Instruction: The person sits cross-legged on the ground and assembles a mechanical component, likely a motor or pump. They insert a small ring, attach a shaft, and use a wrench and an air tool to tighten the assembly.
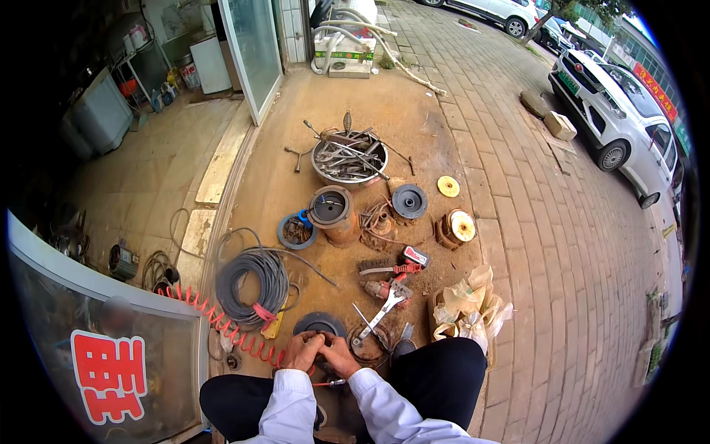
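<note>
Landmark: I am taking the black round part on the ground as my reference; it is lying right in front of both hands.
Left hand: I am seeing its grip curling shut around something small just behind the black round part; what it is pinching is too small to tell.
Right hand: it is pressing against the left hand, fingers bent inward; whether its grip is clamping anything, I cannot tell.
Screwdriver: it is lying just behind the hands, near my knees.
Wrench: it is resting just right of the black round part, angled away from me.
Cable coil: the grey coil is sitting left of and beyond the black round part, with a red spiral hose running along its near side.
Metal bowl: it is standing well beyond the black round part, holding a jumble of tools.
Plastic bags: they are crumpling well to the right.
Crowding: loose parts are hemming in the black round part on every side.
</note>
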Action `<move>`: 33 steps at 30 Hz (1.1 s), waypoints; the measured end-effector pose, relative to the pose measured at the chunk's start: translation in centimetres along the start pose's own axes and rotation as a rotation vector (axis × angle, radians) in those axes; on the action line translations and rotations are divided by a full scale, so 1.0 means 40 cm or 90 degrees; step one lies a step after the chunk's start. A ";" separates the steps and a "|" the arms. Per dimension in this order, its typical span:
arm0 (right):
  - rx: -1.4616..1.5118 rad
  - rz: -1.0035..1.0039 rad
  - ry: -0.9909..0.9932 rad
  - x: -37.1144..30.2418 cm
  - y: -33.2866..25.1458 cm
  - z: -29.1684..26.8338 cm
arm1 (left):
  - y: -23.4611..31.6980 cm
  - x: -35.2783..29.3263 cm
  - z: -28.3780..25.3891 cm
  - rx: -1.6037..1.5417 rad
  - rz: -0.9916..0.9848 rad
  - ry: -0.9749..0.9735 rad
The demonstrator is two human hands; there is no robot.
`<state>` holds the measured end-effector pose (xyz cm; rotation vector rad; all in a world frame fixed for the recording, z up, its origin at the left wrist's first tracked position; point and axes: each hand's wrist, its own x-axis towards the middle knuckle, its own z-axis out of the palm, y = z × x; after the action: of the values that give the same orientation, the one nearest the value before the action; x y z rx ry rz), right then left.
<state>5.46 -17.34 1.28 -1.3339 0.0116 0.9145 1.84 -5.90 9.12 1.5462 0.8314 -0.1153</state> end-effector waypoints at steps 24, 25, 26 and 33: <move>0.034 0.016 -0.010 -0.026 -0.043 0.006 | 0.018 -0.004 0.000 -0.059 -0.033 -0.031; 0.001 -0.031 -0.006 -0.022 -0.037 0.005 | 0.020 -0.005 0.003 -0.085 -0.015 -0.037; 0.003 -0.030 -0.003 -0.029 -0.046 0.008 | 0.008 -0.011 0.004 -0.111 -0.004 -0.041; 0.025 0.059 -0.039 0.006 -0.005 -0.014 | -0.010 0.010 -0.006 0.003 -0.028 -0.061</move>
<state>6.00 -17.66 1.15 -1.2769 0.0441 1.0291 1.80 -5.55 8.63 1.5157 0.7892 -0.2216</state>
